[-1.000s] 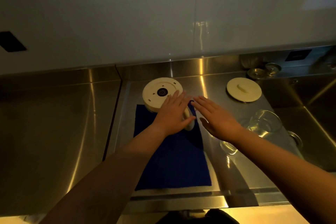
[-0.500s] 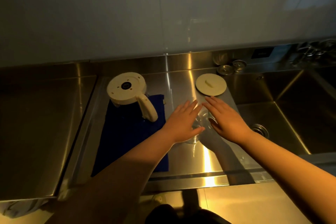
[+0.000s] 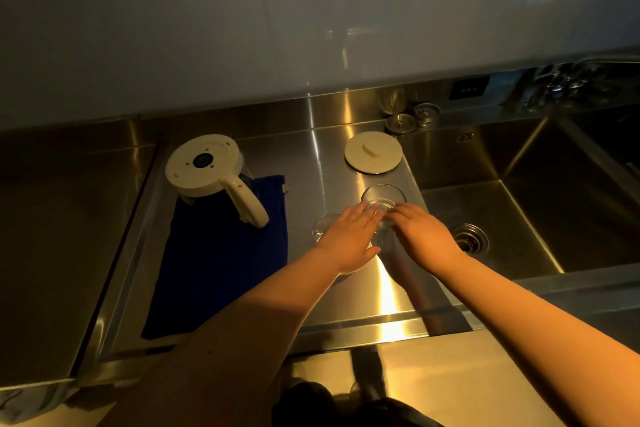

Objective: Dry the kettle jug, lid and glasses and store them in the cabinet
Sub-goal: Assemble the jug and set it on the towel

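Observation:
The cream kettle jug (image 3: 202,166) stands upside down on the far end of a dark blue towel (image 3: 221,263), handle pointing toward me. Its round cream lid (image 3: 373,153) lies flat on the steel counter beside the sink. A clear glass (image 3: 383,197) stands just beyond my fingertips. Another glass (image 3: 322,226) shows partly under my left hand (image 3: 349,239). My right hand (image 3: 422,236) is close beside the left. Both hands are flat with fingers stretched out, flanking a third glass (image 3: 380,233) that is mostly hidden between them. Whether they touch it is unclear.
A deep steel sink (image 3: 502,218) with a drain (image 3: 470,240) lies to the right. Two metal strainer plugs (image 3: 412,118) sit at the backsplash, and a tap (image 3: 568,80) is at the far right. A grey wall panel hangs above the counter (image 3: 69,218).
Both hands moved right, from the kettle jug's handle over to the glasses next to the sink. The kettle jug stays on the towel.

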`<state>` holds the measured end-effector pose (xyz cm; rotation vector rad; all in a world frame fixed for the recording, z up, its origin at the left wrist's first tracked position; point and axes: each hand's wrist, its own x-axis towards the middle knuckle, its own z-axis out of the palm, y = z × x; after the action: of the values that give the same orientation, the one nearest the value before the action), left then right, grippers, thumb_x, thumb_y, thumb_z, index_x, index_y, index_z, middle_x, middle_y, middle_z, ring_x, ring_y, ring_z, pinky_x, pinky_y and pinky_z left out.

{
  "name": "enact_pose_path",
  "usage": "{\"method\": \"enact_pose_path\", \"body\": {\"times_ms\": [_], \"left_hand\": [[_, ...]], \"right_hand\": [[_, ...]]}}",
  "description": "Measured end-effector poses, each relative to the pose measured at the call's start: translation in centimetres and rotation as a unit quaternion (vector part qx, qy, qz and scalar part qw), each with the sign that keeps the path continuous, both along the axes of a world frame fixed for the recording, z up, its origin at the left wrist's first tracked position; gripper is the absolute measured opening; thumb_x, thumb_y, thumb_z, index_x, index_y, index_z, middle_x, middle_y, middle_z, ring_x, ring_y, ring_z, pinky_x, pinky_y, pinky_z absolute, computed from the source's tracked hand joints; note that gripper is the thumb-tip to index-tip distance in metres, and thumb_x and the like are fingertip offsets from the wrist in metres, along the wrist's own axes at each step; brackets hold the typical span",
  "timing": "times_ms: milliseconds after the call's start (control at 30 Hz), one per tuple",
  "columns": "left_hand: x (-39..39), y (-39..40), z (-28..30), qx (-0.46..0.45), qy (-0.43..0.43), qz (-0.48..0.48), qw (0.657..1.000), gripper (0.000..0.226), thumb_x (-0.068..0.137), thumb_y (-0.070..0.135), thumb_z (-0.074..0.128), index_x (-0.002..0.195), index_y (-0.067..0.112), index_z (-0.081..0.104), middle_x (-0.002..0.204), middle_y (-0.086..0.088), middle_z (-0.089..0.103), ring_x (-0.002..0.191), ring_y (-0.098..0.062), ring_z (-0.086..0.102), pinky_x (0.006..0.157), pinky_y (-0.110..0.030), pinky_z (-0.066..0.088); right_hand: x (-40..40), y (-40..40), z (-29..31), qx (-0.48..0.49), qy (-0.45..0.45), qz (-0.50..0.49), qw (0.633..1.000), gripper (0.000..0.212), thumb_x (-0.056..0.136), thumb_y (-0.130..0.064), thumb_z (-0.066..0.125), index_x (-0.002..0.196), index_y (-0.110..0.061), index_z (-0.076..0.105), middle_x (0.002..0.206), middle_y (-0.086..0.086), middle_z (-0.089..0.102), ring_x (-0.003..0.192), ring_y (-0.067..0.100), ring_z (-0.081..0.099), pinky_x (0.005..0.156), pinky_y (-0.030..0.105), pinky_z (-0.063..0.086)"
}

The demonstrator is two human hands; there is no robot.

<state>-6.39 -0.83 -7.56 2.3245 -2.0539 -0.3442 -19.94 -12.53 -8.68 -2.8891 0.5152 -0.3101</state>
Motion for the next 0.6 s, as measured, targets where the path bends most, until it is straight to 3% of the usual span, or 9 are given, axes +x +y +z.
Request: {"method": "enact_pose_path", "body": {"times_ms": [200, 400, 600], "left_hand": [[-0.4, -0.5, -0.2, -0.019, -0.026, -0.003, 0.999, 0.059, 0.099, 0.031, 0.041, 0.149, 0.012, 0.017, 0.157, -0.008, 0.017, 0.146, -0.022, 0.004, 0.117, -0.034, 0.003], [-0.5, -1.2, -0.1, -0.040, -0.058, -0.013, 0.997, 0.049, 0.100, 0.018, 0.040, 0.146, 0.010, 0.026, 0.152, -0.010, 0.030, 0.144, -0.023, 0.016, 0.116, -0.034, 0.007], [-0.8, -1.8, 0.3, -0.081, -0.071, -0.023, 0.994, 0.048, 0.096, 0.012, 0.048, 0.143, 0.012, 0.035, 0.145, -0.010, 0.043, 0.137, -0.022, 0.032, 0.115, -0.030, 0.012]], "right_hand": [[0.1, 0.0, 0.2, 0.019, -0.007, -0.014, 1.000, 0.029, 0.086, -0.010, 0.058, 0.115, -0.011, 0.062, 0.116, 0.010, 0.063, 0.113, 0.025, 0.054, 0.089, 0.033, 0.045], [0.2, -0.7, 0.3, 0.016, 0.010, -0.013, 1.000, 0.024, 0.090, -0.017, 0.054, 0.112, -0.017, 0.063, 0.108, 0.003, 0.064, 0.106, 0.019, 0.055, 0.084, 0.028, 0.046], [-0.9, -0.9, 0.8, 0.014, -0.006, 0.009, 1.000, 0.024, 0.087, -0.013, 0.056, 0.109, -0.014, 0.064, 0.104, 0.006, 0.065, 0.101, 0.023, 0.058, 0.078, 0.033, 0.051]]}}
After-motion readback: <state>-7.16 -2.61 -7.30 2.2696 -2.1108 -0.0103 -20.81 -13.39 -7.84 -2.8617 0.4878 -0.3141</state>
